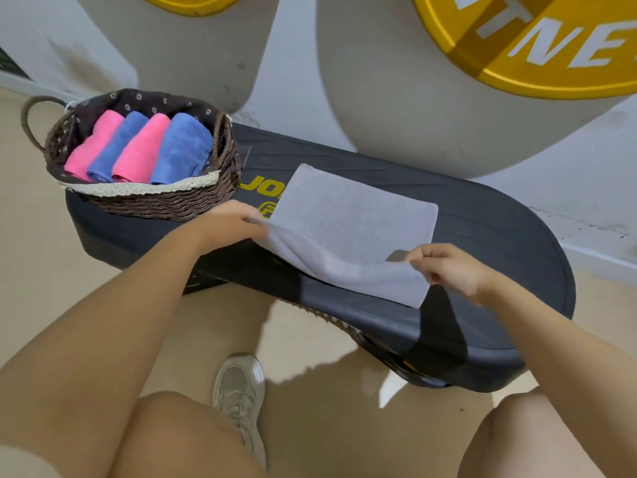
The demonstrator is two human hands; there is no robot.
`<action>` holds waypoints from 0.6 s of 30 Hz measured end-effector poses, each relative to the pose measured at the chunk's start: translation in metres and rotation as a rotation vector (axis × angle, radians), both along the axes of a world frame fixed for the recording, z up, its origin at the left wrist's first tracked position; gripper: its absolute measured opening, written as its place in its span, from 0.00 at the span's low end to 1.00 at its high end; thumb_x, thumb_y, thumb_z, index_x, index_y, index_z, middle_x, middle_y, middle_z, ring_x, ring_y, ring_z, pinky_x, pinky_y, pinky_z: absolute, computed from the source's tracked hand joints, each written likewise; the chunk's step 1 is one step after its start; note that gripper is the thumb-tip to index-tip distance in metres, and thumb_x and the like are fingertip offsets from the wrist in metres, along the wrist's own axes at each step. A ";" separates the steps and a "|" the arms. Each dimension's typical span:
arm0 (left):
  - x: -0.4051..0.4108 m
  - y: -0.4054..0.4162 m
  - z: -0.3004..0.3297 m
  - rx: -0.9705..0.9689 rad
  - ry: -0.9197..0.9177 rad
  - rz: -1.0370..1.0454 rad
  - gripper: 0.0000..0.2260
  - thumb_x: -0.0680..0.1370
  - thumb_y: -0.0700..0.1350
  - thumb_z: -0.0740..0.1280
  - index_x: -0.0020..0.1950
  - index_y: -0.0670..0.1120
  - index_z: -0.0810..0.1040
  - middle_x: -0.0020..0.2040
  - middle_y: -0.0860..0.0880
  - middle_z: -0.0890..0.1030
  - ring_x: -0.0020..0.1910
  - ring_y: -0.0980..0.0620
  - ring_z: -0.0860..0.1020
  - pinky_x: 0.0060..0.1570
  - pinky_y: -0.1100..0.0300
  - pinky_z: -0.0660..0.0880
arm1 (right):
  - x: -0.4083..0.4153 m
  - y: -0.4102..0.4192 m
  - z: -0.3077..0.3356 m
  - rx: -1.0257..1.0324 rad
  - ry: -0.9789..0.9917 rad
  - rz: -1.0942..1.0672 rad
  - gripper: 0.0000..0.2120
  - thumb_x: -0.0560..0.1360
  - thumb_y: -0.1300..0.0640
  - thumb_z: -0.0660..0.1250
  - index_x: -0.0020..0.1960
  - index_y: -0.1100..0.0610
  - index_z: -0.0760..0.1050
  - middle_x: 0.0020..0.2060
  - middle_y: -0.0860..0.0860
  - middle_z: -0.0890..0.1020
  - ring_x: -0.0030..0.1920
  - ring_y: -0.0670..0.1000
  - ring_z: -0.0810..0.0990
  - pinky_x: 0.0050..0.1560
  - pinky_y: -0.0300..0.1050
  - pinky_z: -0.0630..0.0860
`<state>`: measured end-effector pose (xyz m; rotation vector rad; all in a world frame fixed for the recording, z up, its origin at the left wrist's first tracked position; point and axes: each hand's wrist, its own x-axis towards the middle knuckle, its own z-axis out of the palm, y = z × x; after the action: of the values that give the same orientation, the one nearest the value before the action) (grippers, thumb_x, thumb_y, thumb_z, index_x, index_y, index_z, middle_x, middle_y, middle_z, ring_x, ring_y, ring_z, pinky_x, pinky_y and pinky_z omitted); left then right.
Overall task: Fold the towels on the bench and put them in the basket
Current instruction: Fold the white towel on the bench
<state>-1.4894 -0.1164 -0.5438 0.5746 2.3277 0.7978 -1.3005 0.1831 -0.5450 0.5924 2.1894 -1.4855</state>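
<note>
A pale grey towel (348, 232) lies flat on the black bench (499, 236), its near edge lifted off the surface. My left hand (227, 224) pinches the towel's near left corner. My right hand (448, 267) pinches the near right corner, a little above the bench. At the bench's left end stands a brown woven basket (155, 201) with a dark flowered lining. Inside it lie several rolled towels side by side, alternating pink (93, 146) and blue (186, 146).
Two large white rounded shapes with yellow discs (537, 46) stand against the wall behind the bench. The beige floor (310, 339) lies in front, with my knees and a light sneaker (241, 391) near the bench's front edge.
</note>
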 end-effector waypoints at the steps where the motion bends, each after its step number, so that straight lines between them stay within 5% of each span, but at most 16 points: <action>1: -0.004 0.006 -0.002 0.051 0.009 0.053 0.14 0.71 0.48 0.66 0.41 0.37 0.77 0.37 0.46 0.74 0.40 0.51 0.70 0.42 0.56 0.65 | -0.003 0.005 -0.002 -0.004 0.045 -0.089 0.08 0.78 0.64 0.58 0.45 0.61 0.75 0.34 0.53 0.71 0.34 0.48 0.67 0.38 0.38 0.68; 6: -0.030 0.043 -0.014 0.240 -0.010 0.254 0.06 0.78 0.44 0.63 0.45 0.42 0.76 0.39 0.47 0.74 0.39 0.51 0.71 0.39 0.59 0.66 | -0.022 0.027 -0.015 0.006 0.164 -0.340 0.08 0.74 0.61 0.67 0.52 0.64 0.78 0.41 0.56 0.78 0.42 0.51 0.75 0.50 0.41 0.73; 9: -0.049 0.069 -0.023 0.301 -0.039 0.302 0.09 0.78 0.45 0.62 0.47 0.40 0.76 0.39 0.46 0.75 0.38 0.50 0.72 0.37 0.58 0.68 | -0.036 0.035 -0.021 0.136 0.198 -0.445 0.03 0.74 0.62 0.68 0.47 0.61 0.77 0.35 0.52 0.77 0.36 0.48 0.74 0.39 0.31 0.74; 13: -0.074 0.094 -0.041 0.190 -0.006 0.256 0.11 0.79 0.48 0.61 0.40 0.43 0.72 0.38 0.43 0.70 0.39 0.48 0.68 0.41 0.55 0.64 | -0.054 0.044 -0.031 0.230 0.156 -0.509 0.07 0.77 0.59 0.64 0.40 0.58 0.75 0.34 0.50 0.76 0.36 0.49 0.73 0.41 0.40 0.73; 18: -0.092 0.108 -0.052 0.006 0.268 0.062 0.21 0.81 0.45 0.56 0.28 0.45 0.57 0.28 0.49 0.61 0.30 0.51 0.61 0.33 0.55 0.55 | -0.075 0.052 -0.039 0.502 0.039 -0.396 0.15 0.79 0.51 0.59 0.42 0.62 0.73 0.36 0.53 0.74 0.40 0.54 0.72 0.39 0.46 0.67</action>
<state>-1.5811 -0.0082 -0.5954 0.6493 2.5991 0.7970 -1.3753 0.2353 -0.5840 1.2278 2.5993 -1.1071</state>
